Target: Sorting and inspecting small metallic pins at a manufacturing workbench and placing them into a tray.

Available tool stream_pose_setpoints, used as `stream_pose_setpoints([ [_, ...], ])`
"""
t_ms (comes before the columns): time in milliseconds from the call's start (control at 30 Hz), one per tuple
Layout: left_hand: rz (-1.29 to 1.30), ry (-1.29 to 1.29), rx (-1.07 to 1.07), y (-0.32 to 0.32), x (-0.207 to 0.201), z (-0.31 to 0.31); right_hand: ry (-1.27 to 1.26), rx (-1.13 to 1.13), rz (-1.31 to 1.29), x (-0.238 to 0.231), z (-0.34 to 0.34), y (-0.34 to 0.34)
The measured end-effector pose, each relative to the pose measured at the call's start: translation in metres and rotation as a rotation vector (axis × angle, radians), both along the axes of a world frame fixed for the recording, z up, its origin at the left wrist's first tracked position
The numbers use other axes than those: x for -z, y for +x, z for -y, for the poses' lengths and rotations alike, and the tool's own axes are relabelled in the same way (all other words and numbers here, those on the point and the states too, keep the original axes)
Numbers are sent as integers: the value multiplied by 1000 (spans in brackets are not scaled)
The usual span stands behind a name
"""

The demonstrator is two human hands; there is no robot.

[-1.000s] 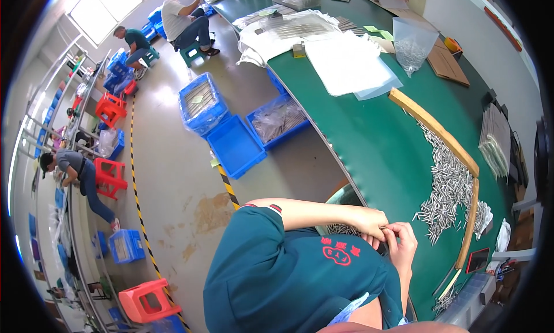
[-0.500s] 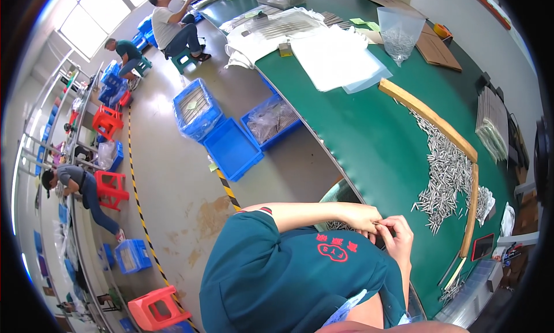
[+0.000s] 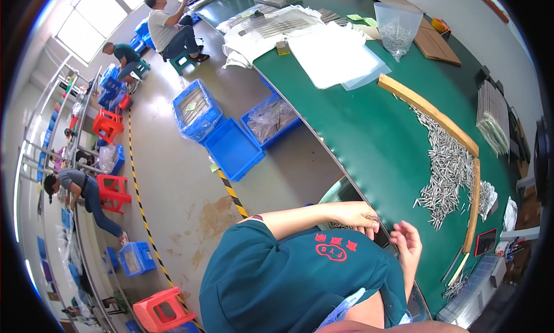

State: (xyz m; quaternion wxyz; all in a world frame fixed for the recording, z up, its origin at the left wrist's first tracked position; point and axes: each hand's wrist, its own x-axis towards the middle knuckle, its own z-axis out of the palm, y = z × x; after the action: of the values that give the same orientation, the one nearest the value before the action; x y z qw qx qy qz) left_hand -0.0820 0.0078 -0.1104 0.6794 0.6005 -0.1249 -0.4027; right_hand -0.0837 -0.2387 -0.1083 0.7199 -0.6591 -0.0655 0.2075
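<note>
My left hand (image 3: 359, 214) is closed near the table's edge, with small silver metal pins (image 3: 372, 218) showing at its fingers. My right hand (image 3: 407, 241) is apart from it, just over the table edge, its fingers loosely bent and spread with nothing visible in them. Below my left forearm, partly hidden, is a container (image 3: 341, 190) with more metal pieces in it. A large heap of metal pins (image 3: 444, 174) lies on the green table (image 3: 363, 131) beyond my right hand, bordered by wooden strips (image 3: 430, 111).
A clear bag of pins (image 3: 398, 30), white sheets (image 3: 323, 53) and cardboard (image 3: 435, 42) lie farther along the table. Blue crates (image 3: 234, 148) stand on the floor to the left, with a red stool (image 3: 163, 310) nearer. Several people work in the background.
My hands, together before, are now apart. The right hand has moved right and its fingers have opened from a pinch; pins now show at my left hand's fingers.
</note>
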Motion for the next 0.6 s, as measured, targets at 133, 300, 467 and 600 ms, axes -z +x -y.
stream_pose_setpoints([
  [133,-120,-32,-112,-7,2,-11,163,-83,-275,-10,67,-36],
  [300,-202,-63,-159,-16,12,-20,-197,-236,-679,-8,113,-82],
  [467,-238,-63,-192,-20,26,-17,-226,-239,-639,-11,114,-77],
  [600,-201,-50,-181,-22,25,-19,-252,-272,-590,-17,114,-69],
])
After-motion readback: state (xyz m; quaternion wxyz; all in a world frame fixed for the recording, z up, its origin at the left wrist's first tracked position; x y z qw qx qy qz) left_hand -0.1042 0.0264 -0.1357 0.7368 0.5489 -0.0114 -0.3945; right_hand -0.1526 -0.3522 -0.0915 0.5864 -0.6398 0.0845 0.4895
